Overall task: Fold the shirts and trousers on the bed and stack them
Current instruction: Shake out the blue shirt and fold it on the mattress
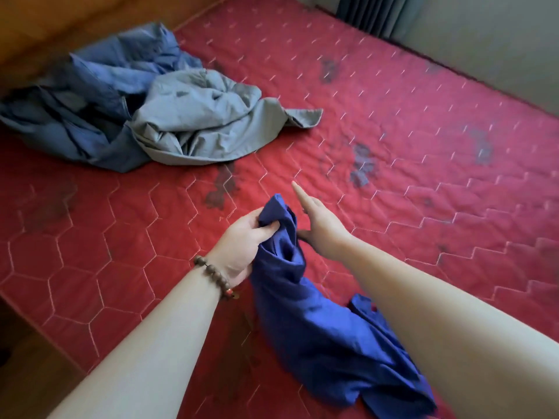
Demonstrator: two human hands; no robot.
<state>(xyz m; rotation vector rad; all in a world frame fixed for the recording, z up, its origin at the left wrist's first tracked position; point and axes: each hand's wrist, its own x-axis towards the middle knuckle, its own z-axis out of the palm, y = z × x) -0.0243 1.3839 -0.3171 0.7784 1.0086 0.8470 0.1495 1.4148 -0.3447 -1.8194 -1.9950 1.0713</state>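
A dark blue garment [317, 334] hangs crumpled over the near part of the red bed. My left hand [245, 240], with a bead bracelet on its wrist, grips the garment's bunched top end. Right beside that bunch is my right hand [317, 222], fingers straight and pointing away from me, its thumb side touching the cloth. Further back on the left lies an unfolded heap: a light grey garment [199, 122] on top of mid-blue garments [99, 86].
The red quilted mattress [423, 146] stretches away to the right and back. A wooden frame [45, 22] borders the bed at the far left. A grey curtain [372, 13] and a pale wall stand behind the bed's far edge.
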